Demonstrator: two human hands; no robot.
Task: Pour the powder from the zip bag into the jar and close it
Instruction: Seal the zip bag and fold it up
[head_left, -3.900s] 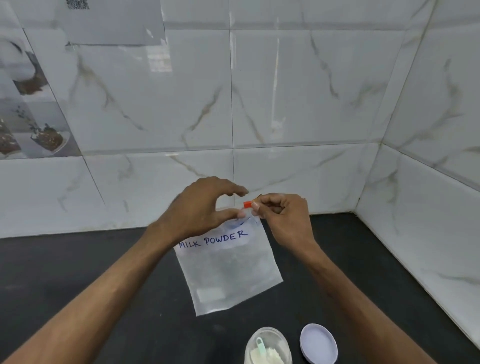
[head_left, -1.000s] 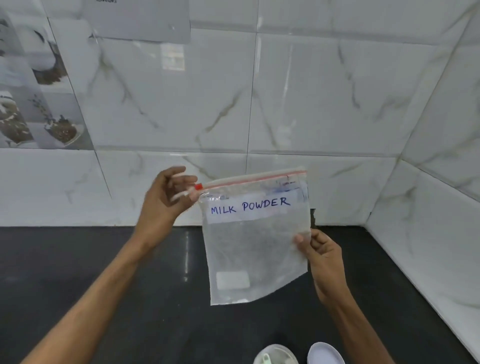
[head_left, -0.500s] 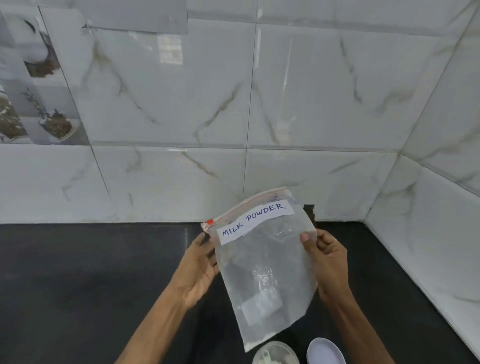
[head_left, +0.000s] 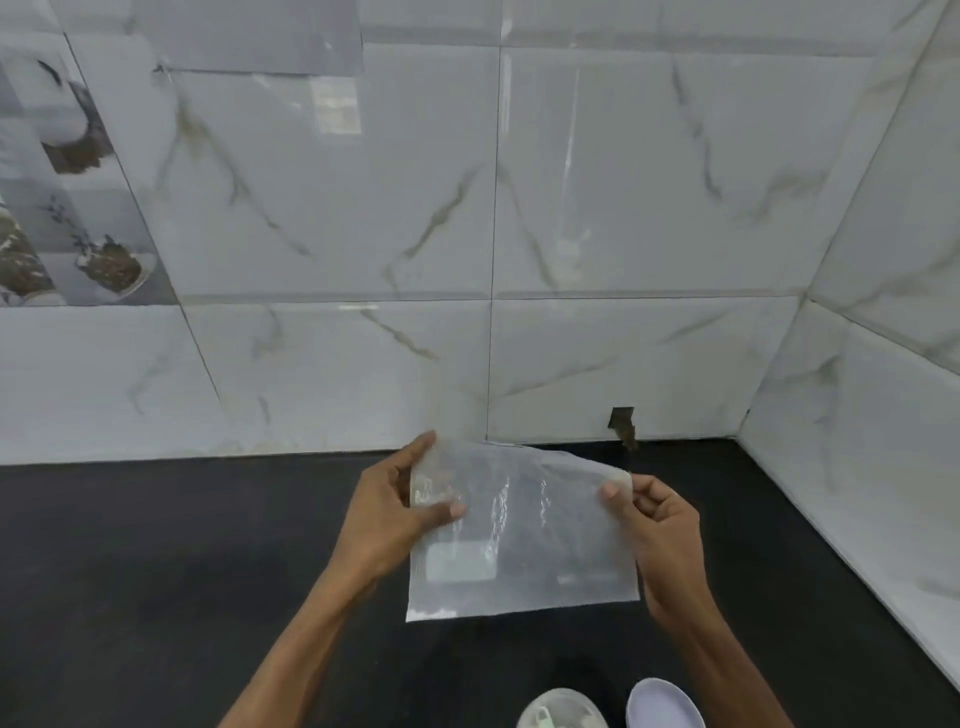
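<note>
You grip the zip bag, seemingly emptied, in left hand and right hand; jar at 6 o'clock awaits its lid

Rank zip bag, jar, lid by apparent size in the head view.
1. zip bag, by far the largest, held between the left hand and right hand.
2-3. jar and lid: look alike, and both are cut off by the bottom edge, so I won't rank them.
</note>
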